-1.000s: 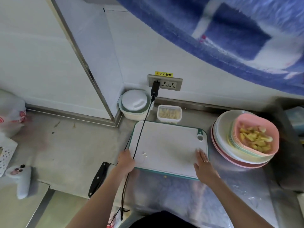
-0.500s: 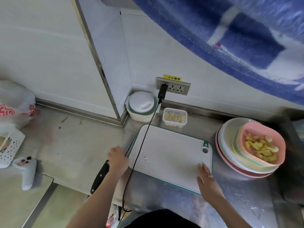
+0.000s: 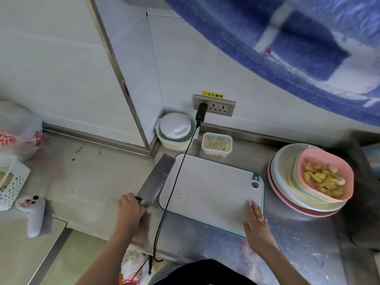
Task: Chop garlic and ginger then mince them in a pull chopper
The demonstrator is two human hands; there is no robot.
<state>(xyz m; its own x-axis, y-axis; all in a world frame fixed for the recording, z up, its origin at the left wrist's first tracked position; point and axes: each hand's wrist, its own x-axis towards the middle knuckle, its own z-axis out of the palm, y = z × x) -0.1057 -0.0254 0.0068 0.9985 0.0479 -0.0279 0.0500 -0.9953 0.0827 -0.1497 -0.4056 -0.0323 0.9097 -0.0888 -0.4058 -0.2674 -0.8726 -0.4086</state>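
Beside the cutting board (image 3: 209, 188), left hand (image 3: 130, 208) clenches cleaver (image 3: 158, 177); right hand (image 3: 257, 225) flat.

The left hand (image 3: 129, 206) now grips the cleaver (image 3: 157, 179), blade raised beside the board.

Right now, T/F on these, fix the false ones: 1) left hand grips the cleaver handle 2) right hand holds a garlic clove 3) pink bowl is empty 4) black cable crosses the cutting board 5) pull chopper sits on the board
1) True. The left hand grips the handle of the cleaver.
2) False. The right hand lies flat on the cutting board, fingers straight, holding nothing.
3) False. The pink bowl holds yellowish chopped pieces.
4) True. The black cable runs from the wall socket across the board's left side.
5) False. The pull chopper stands on the counter behind the board, by the wall.
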